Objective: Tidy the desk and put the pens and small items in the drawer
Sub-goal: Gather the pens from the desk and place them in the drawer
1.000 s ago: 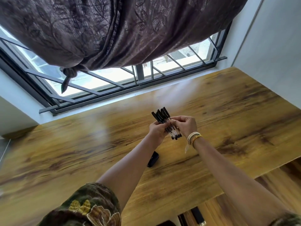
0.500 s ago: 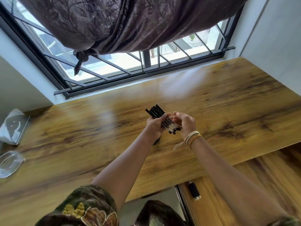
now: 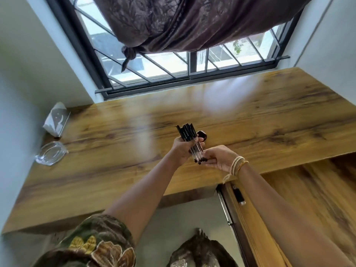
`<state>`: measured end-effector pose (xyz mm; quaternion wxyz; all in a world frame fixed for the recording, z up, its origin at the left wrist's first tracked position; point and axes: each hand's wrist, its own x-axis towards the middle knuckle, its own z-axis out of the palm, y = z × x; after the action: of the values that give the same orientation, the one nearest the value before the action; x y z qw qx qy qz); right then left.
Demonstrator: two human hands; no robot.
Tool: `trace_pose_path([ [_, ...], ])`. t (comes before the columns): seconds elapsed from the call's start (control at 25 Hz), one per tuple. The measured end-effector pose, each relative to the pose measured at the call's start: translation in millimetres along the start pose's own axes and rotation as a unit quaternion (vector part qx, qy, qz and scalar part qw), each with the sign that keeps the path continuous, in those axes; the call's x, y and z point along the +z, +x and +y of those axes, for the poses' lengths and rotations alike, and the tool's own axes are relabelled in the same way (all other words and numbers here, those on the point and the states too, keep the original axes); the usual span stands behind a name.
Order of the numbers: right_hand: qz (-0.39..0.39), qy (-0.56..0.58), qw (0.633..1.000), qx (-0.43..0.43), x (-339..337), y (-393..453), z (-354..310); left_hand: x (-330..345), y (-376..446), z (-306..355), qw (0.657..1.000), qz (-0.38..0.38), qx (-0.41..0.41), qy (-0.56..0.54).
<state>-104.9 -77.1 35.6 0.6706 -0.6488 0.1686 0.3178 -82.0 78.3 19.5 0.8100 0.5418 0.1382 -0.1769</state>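
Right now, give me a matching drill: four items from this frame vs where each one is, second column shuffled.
Items:
1. bundle of black-capped clear pens
2. clear glass ashtray
3. small black lighter-like item
4. dark rounded small object

Places:
A. in the open wooden drawer
B. on the wooden desk, just behind the pens
C. gripped in the left hand, tips against the right hand
D. desk's far left, near the wall

Pairs: 1-C, 2-D, 3-A, 4-B
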Motion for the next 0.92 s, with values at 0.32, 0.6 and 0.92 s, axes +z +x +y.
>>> trace_pose_path([
  [0.32,-0.012,0.032,0.999,0.008,11,-44,41,7,-56,-5,0.995,-0.076,0.039,0.047],
  [0.6,-0.125,0.23,0.949,0.174,-23,-64,45,34,-72,-17,0.985,-0.108,0.06,0.121],
  [0.92,-0.086,0.244,0.942,0.212,-95,-112,71,114,-99,-71,0.99,-0.105,0.033,0.093],
])
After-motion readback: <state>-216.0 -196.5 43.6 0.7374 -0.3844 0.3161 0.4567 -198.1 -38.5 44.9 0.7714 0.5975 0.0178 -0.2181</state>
